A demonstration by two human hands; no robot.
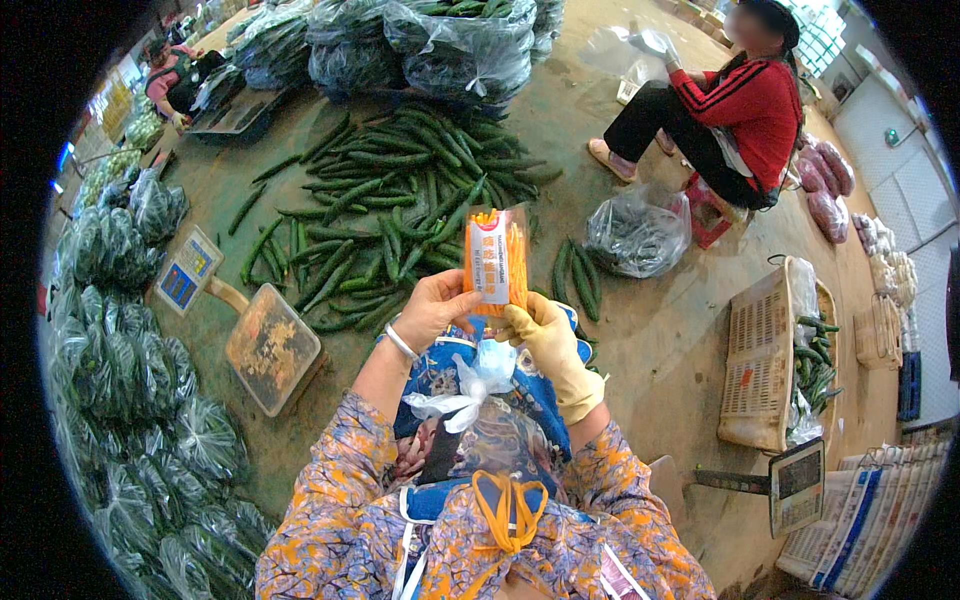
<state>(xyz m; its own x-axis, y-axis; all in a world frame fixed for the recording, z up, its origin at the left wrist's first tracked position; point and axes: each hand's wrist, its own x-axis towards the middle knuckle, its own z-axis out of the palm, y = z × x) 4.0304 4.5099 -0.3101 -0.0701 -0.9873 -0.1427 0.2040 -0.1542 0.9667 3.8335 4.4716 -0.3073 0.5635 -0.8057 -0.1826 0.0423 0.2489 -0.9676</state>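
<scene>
My left hand (pixel 436 308), bare with a white bangle, grips the lower left side of a small clear packet (pixel 495 258) of thin orange sticks with a white label and red tab, held upright before me. My right hand (pixel 545 350), in a pale yellow rubber glove, pinches the packet's lower right corner. Below my hands a white plastic bag (pixel 455 400) is knotted over my blue floral apron. Just beyond the packet lies a loose pile of long green cucumbers (pixel 390 160) on the floor.
Bagged cucumbers are stacked left (pixel 130 380) and behind (pixel 450 50). A scale (pixel 275 345) is at left, another (pixel 796 485) at right beside a cucumber crate (pixel 750 360). A co-worker in red (pixel 755 135) sits right, near a bag (pixel 635 230); another person (pixel 165 85) works back left.
</scene>
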